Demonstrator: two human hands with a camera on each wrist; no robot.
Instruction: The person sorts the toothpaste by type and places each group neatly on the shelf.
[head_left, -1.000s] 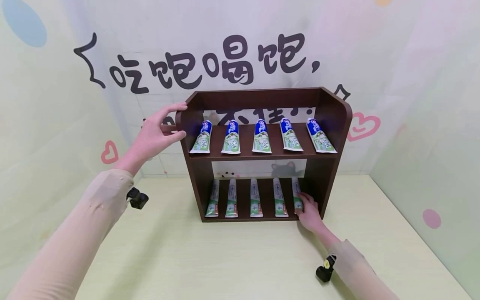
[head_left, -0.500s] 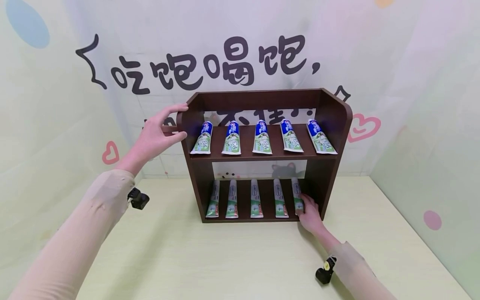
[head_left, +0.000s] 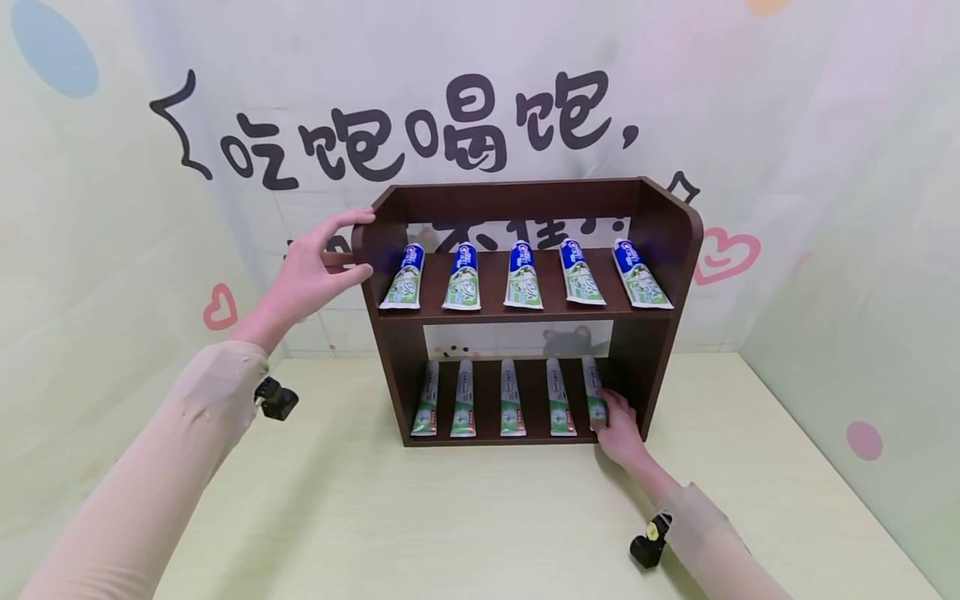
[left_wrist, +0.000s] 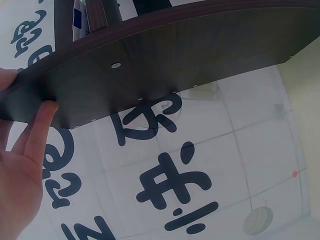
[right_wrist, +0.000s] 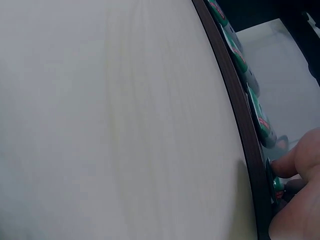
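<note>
A dark brown two-tier shelf (head_left: 517, 200) stands on the pale table. My left hand (head_left: 303, 267) holds its left side panel near the top front corner; in the left wrist view a fingertip (left_wrist: 49, 107) lies against the panel's outer face. Low on the right, my right hand (head_left: 622, 433) grips the rightmost toothpaste tube (head_left: 592, 383) of the bottom tier, its lower end partly hidden by the fingers. In the right wrist view only a bit of green shows between thumb and fingers. Several similar grey-and-green tubes (head_left: 512, 400) lie in a row to its left.
On the upper tier lies a row of several blue, white and green toothpaste tubes (head_left: 522, 275). Behind the shelf is a backdrop (head_left: 322, 67) with large black lettering. Pale table surface (head_left: 465, 517) stretches in front. Each wrist carries a small black camera.
</note>
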